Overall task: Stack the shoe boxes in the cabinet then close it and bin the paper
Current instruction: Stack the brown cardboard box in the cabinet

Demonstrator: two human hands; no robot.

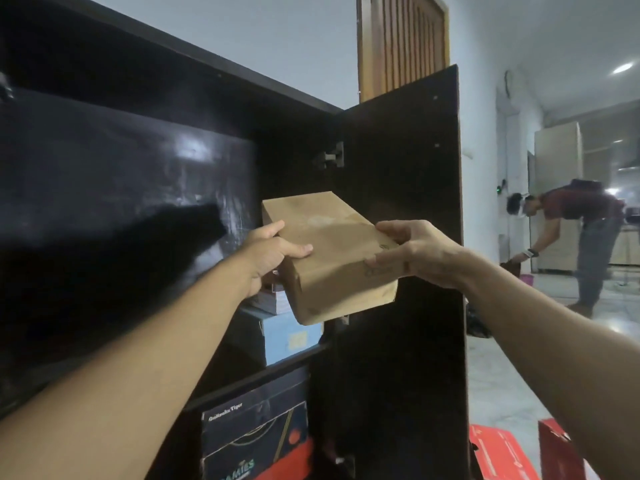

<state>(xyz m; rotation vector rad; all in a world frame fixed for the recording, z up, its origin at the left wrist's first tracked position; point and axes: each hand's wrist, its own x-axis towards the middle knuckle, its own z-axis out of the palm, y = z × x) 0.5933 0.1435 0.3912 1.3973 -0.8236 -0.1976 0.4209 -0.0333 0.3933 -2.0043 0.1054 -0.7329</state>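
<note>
Item: brown cardboard shoe box (pixel 332 251), tilted, held at the open dark cabinet (pixel 401 202). Left hand (pixel 273 252) grips its left edge, thumb on top; right hand (pixel 412 251) clasps its right end, both arms outstretched. Below: blue shoe box (pixel 291 337) on the shelf.

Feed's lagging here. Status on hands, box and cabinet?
Left hand and right hand grip brown box, raised at the shelf. Cabinet door open. Blue box stacked beneath.

Pale grey walls (pixel 277 46) rose behind a slatted wooden panel (pixel 403 43). To the right, a glossy light tiled floor (pixel 502 375) reflected a recessed ceiling light (pixel 623 67). A pale cupboard (pixel 557 150) stood far off, where a person (pixel 581 237) bent over.
</note>
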